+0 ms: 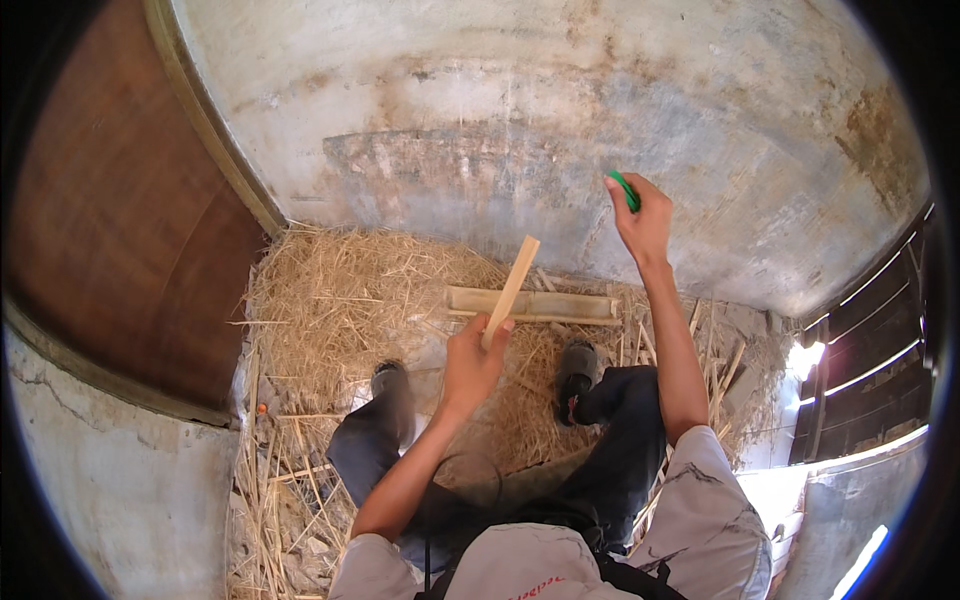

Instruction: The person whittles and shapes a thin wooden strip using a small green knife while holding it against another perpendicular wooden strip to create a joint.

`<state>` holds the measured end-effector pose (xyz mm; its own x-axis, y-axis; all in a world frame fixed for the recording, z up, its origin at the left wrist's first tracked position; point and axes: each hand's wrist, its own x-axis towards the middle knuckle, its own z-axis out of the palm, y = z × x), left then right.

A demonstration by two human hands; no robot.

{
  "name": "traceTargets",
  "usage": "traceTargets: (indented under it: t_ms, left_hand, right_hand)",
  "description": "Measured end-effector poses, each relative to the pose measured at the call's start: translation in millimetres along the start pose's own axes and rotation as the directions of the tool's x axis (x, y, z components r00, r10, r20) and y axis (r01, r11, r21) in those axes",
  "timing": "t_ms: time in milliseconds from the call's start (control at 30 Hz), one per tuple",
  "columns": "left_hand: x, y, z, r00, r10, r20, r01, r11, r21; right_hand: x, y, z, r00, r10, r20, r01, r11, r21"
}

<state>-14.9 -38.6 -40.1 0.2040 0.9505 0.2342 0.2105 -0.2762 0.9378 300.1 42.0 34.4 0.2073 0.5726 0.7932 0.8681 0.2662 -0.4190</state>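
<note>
My left hand [474, 362] is closed around the lower end of a flat, pale bamboo strip [515, 282], which tilts up and to the right. Raised in front of the wall, my right hand [645, 218] grips a small green object [626, 190]; the fingers cover most of it, so its kind does not show. Beyond my left hand, a split bamboo half [570, 306] lies on the straw with its hollow side up. The strip crosses in front of it in the picture.
Straw and shavings [350, 280] cover the floor around my feet. A stained plaster wall [480, 170] stands ahead, a brown door panel [130, 220] at left, and dark slats [870, 350] with light coming through at right. Loose sticks [300, 465] lie at lower left.
</note>
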Motion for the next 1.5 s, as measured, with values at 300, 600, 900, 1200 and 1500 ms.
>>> traceTargets:
  t_ms: [300,600,900,1200,1500]
  left_hand:
    - [16.7,-3.6,-4.6,1.000,-0.018,0.021,0.017,0.996,0.084]
    - [16.6,8.3,-3.9,0.997,0.058,-0.041,-0.054,0.993,0.105]
    - [16.5,4.8,-6.3,0.997,0.057,-0.045,-0.048,0.984,0.170]
    - [14.7,8.1,-6.1,0.999,-0.038,-0.008,0.039,0.989,0.140]
    - [0.4,0.2,-0.4,0.998,0.058,0.010,-0.058,0.981,0.186]
  right_hand:
    - [-48.9,-53.3,19.4,0.949,-0.237,0.208,0.183,0.951,0.249]
    - [-76.4,-91.3,29.6,0.837,-0.442,0.323,0.358,0.888,0.287]
    - [-71.8,-102.5,25.3,0.856,-0.391,0.338,0.329,0.917,0.226]
    - [-57.3,-92.1,22.4,0.891,-0.356,0.281,0.308,0.930,0.201]
    - [-5.9,-20.7,-2.5,0.999,-0.042,0.033,0.041,0.998,0.040]
